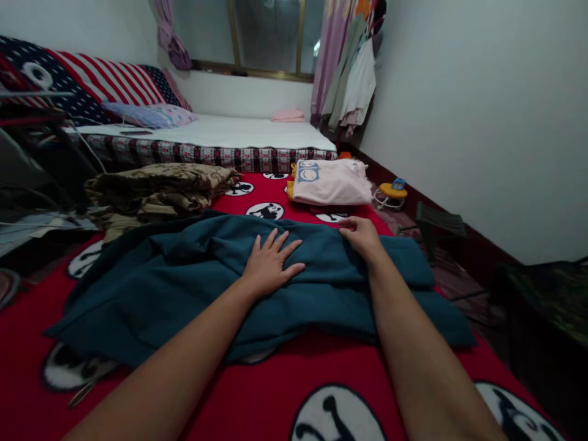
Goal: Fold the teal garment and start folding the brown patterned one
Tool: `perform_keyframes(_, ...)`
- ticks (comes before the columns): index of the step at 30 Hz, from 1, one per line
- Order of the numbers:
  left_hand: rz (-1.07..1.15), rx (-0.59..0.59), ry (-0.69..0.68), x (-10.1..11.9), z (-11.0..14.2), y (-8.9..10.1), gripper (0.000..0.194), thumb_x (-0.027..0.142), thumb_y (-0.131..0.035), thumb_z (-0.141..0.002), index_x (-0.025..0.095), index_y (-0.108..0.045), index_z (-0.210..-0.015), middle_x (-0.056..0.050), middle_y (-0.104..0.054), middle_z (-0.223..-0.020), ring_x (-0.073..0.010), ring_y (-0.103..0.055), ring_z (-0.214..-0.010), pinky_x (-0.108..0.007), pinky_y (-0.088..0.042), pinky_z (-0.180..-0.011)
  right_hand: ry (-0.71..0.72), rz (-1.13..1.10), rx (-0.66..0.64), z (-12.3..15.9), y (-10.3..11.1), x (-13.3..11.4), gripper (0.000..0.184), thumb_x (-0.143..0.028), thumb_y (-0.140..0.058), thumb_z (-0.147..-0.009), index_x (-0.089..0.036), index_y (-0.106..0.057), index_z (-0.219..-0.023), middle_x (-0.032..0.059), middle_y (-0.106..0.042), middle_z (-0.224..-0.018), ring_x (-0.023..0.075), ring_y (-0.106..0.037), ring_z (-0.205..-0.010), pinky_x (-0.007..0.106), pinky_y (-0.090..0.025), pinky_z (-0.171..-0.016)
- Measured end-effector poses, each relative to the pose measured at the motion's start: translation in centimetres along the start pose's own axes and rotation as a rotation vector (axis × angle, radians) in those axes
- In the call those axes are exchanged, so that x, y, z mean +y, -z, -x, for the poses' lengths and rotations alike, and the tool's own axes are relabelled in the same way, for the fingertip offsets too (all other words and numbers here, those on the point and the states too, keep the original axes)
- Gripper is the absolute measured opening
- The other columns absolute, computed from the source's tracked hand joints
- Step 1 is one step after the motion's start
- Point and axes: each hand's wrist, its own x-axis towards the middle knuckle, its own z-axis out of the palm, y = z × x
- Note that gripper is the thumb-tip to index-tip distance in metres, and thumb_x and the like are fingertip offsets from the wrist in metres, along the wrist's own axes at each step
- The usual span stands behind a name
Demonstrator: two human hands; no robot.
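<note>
A pair of dark teal trousers (184,282) lies stretched sideways, wrinkled at the left end, the two legs running to the right. Flat on the middle of the cloth rests my left hand (269,266), its fingers spread and holding nothing. My right hand (361,237) is at the far edge of the trousers, fingers bent and closed on the fabric there; the fingertips are partly hidden. Beneath the trousers is a red blanket (285,392) with white round patches and black figures.
Folded brown patterned cloth (169,184) sits beyond the trousers at left, folded pale pink clothing (333,184) at right. Farther back is a bed (239,131) with pillows. A yellow stool (392,191) and a dark folding stool (441,220) stand on the floor at right.
</note>
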Motion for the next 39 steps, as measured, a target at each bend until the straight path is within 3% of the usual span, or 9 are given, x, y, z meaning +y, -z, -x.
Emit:
perform_keyframes(6,0.007,0.012,-0.009,0.0,0.1,0.0,0.065,0.069,-0.032,-0.090,0.038,-0.036,-0.147,-0.003,-0.029,-0.158,-0.0310,-0.018,-0.147,-0.062,-0.014,-0.115,0.018,0.318,-0.125,0.7,-0.2,0.2,0.034,-0.039,-0.069,-0.075,-0.022,-0.074,-0.104,0.0077,-0.074,-0.096,0.0227,-0.068,-0.088,0.032,-0.049,-0.075)
perform_keyframes(12,0.017,0.015,-0.008,0.0,0.1,-0.1,0.065,0.069,-0.032,-0.090,0.038,-0.037,-0.147,-0.004,-0.029,-0.158,-0.0312,-0.017,-0.147,-0.062,-0.014,-0.115,0.067,0.486,-0.168,2.0,1.3,-3.8,0.023,-0.046,-0.066,-0.074,-0.024,-0.074,-0.074,0.0036,-0.072,-0.077,0.0214,-0.065,-0.080,0.027,-0.041,-0.064)
perform_keyframes(16,0.023,0.019,-0.014,0.0,0.1,-0.1,0.066,0.070,-0.033,-0.090,0.036,-0.039,-0.146,-0.004,-0.028,-0.158,-0.0313,-0.017,-0.147,-0.062,-0.014,-0.115,0.065,0.472,-0.284,2.3,1.1,-5.1,0.049,-0.057,-0.051,-0.085,-0.019,-0.067,-0.057,0.0060,-0.066,-0.064,0.0211,-0.064,-0.072,0.027,-0.037,-0.059)
perform_keyframes(18,0.026,0.025,-0.019,0.0,0.1,-0.2,0.066,0.069,-0.033,-0.090,0.036,-0.039,-0.146,-0.004,-0.028,-0.158,-0.0313,-0.017,-0.147,-0.062,-0.014,-0.115,-0.019,0.491,-0.268,2.2,0.4,-4.8,0.052,-0.056,-0.043,-0.090,-0.019,-0.069,-0.065,0.0081,-0.069,-0.072,0.0227,-0.065,-0.077,0.028,-0.038,-0.060)
perform_keyframes(21,0.026,0.038,-0.020,-0.1,0.1,-0.3,0.065,0.069,-0.034,-0.090,0.037,-0.039,-0.146,-0.004,-0.029,-0.158,-0.0313,-0.018,-0.147,-0.063,-0.014,-0.114,-0.058,0.557,-0.180,2.1,-0.7,-3.8,0.030,-0.043,-0.058,-0.085,-0.023,-0.069,-0.105,0.0078,-0.072,-0.098,0.0243,-0.065,-0.094,0.030,-0.043,-0.070)
perform_keyframes(23,0.024,0.042,-0.021,-0.2,0.0,-0.5,0.065,0.069,-0.035,-0.090,0.037,-0.039,-0.146,-0.004,-0.029,-0.158,-0.0315,-0.018,-0.147,-0.063,-0.014,-0.114,-0.052,0.587,-0.185,2.1,-1.2,-3.4,0.045,-0.037,-0.067,-0.079,-0.026,-0.061,-0.121,0.0068,-0.070,-0.109,0.0249,-0.064,-0.103,0.032,-0.045,-0.077)
perform_keyframes(29,0.024,0.056,-0.017,0.0,0.0,-0.4,0.065,0.068,-0.038,-0.089,0.037,-0.039,-0.146,-0.006,-0.028,-0.158,-0.0319,-0.017,-0.147,-0.063,-0.015,-0.114,-0.067,0.720,-0.207,2.4,-1.7,-4.0,0.017,-0.027,-0.056,-0.082,-0.024,-0.071,-0.089,0.0089,-0.072,-0.103,0.0267,-0.065,-0.102,0.034,-0.048,-0.081)
perform_keyframes(35,0.044,0.088,-0.025,0.0,0.0,-0.2,0.066,0.066,-0.041,-0.089,0.036,-0.036,-0.148,-0.008,-0.026,-0.159,-0.0328,-0.016,-0.147,-0.063,-0.015,-0.114,0.000,0.709,-0.207,2.3,-1.8,-4.0,0.049,-0.040,-0.062,-0.084,-0.026,-0.053,-0.130,0.0085,-0.071,-0.110,0.0273,-0.066,-0.105,0.037,-0.050,-0.083)
perform_keyframes(39,0.040,0.078,-0.030,0.0,-0.1,-0.4,0.065,0.066,-0.041,-0.089,0.035,-0.039,-0.147,-0.008,-0.030,-0.157,-0.0335,-0.018,-0.146,-0.063,-0.016,-0.114,0.080,0.843,-0.294,2.3,-2.7,-4.7,0.035,-0.034,-0.056,-0.089,-0.022,-0.061,-0.121,0.0125,-0.070,-0.113,0.0279,-0.065,-0.106,0.037,-0.050,-0.084)
